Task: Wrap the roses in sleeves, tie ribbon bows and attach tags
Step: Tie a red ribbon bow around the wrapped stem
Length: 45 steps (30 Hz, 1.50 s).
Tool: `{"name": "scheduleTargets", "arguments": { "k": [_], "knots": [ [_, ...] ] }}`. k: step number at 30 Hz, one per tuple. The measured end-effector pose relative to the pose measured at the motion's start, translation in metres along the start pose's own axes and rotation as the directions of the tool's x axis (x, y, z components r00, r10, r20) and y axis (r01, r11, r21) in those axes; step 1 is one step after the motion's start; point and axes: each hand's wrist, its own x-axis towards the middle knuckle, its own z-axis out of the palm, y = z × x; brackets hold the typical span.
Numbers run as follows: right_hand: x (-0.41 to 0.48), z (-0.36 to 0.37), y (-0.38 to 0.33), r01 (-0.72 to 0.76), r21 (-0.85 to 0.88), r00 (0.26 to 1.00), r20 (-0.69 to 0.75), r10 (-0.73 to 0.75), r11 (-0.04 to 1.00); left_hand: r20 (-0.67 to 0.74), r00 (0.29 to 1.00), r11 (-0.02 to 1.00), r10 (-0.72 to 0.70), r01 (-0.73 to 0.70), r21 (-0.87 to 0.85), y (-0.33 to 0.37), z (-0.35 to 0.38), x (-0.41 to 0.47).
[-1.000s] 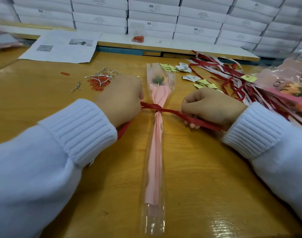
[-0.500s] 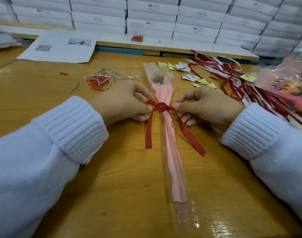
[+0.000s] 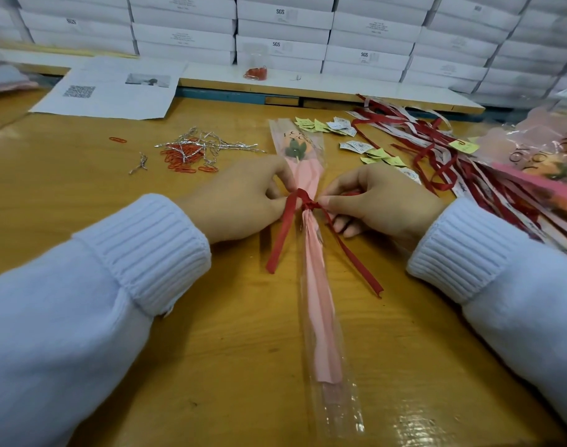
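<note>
Stacked white boxes (image 3: 282, 27) are being seen behind a wooden table (image 3: 82, 175), at whose middle a wrapped rose (image 3: 319, 285), in pink paper and a clear sleeve, is lying lengthwise. A red ribbon (image 3: 280, 233) is being pinched beside its knot by the curled fingers of the left hand (image 3: 240, 195) and the right hand (image 3: 379, 198). Its ends, being pulled taut sideways a second ago, are now trailing loose.
</note>
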Motion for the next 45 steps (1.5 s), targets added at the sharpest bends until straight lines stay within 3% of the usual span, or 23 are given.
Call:
{"name": "scheduleTargets", "arguments": {
  "k": [7,14,18,41,45],
  "knots": [
    [0.0009,0.0014,0.0011,0.027,-0.025,1.0,-0.005,-0.027,0.999,0.01,1.0,0.999,0.023,-0.024,0.041,0.0011,0.002,0.0001],
    [0.0014,0.0016,0.0022,0.038,-0.018,0.999,-0.01,-0.039,0.999,-0.058,0.983,0.977,0.174,-0.166,0.131,-0.0015,-0.0002,-0.0006],
    [0.0008,0.0013,0.0012,0.039,-0.013,0.999,-0.005,-0.039,0.999,-0.07,0.97,0.97,0.234,-0.228,0.09,-0.0016,-0.0019,-0.0012],
    [0.0047,-0.0028,0.0017,-0.042,-0.051,0.999,-0.023,0.041,0.998,0.062,0.963,0.963,0.264,-0.266,0.045,-0.0005,-0.0068,-0.0021],
    [0.0047,-0.0032,0.0017,-0.062,-0.022,0.998,-0.03,0.061,0.998,0.064,0.959,0.952,0.275,-0.281,0.12,0.0012,-0.0056,-0.0032]
  ]
}}
